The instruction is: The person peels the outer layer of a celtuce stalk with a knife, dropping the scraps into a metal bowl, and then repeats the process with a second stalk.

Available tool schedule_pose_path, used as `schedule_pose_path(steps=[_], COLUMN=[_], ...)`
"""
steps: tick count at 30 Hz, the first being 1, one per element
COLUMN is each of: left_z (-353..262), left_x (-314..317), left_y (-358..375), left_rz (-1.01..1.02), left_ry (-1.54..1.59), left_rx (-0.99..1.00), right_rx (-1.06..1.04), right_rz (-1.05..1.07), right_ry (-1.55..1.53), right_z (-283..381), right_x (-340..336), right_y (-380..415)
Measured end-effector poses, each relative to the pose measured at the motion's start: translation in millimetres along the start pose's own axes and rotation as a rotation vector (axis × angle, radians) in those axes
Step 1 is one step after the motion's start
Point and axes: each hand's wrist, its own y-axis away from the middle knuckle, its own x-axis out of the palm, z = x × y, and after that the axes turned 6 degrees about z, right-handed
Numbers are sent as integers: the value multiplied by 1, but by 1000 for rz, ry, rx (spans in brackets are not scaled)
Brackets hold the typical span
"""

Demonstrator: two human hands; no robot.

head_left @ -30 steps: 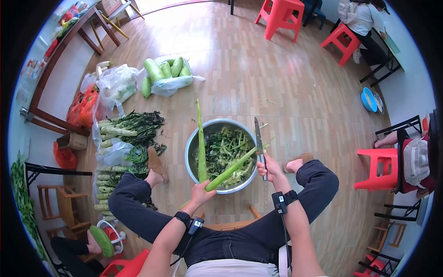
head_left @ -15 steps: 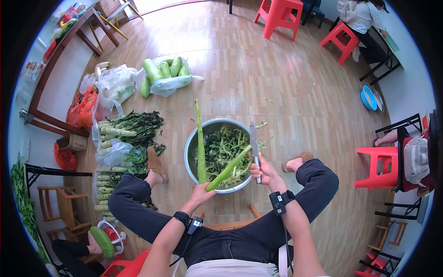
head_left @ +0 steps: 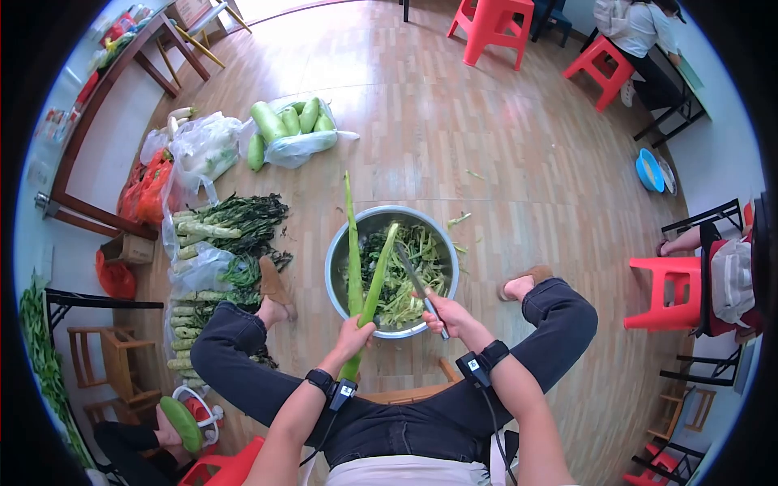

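Observation:
My left hand point(head_left: 355, 334) is closed around a green celtuce stem point(head_left: 378, 279), whose upper end points up over the bowl and whose lower end sticks out below the fist. A second, longer celtuce stem point(head_left: 352, 243) runs across the far rim, its lower end right at the same hand. My right hand point(head_left: 450, 317) grips the handle of a knife point(head_left: 413, 274). The blade slants up and left over the bowl, its tip close beside the held stem. Below both hands stands a metal bowl point(head_left: 454, 255) holding green peelings and leaves point(head_left: 417, 263).
Leafy celtuce point(head_left: 231, 223) lies in piles on the floor at left. Behind them are a bag of pale green gourds point(head_left: 292, 125) and red bags point(head_left: 147, 190). Scraps point(head_left: 459, 219) lie beside the bowl. Red stools point(head_left: 668, 292) and seated people are at the sides.
The held stem has swung from slanting right to nearly upright, its lower end now showing below my left hand. My right hand has moved the knife left and tilted it toward the stem.

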Motion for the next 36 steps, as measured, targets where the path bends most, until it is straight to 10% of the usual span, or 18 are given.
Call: schedule_pose_path(steps=[4, 14, 22, 36], left_z=[-9, 2, -5, -25], left_x=[0, 1, 8, 16], left_y=[0, -13, -18, -18], left_rz=[22, -14, 109, 135], left_ry=[-36, 23, 404, 88], left_rx=[59, 42, -39, 9], right_rx=[80, -477, -598, -770], right_rz=[-156, -545, -528, -509], right_ry=[285, 447, 1183, 1622], right_z=[-10, 2, -23, -33], right_x=[10, -2, 37, 39], right_y=[-3, -3, -5, -4])
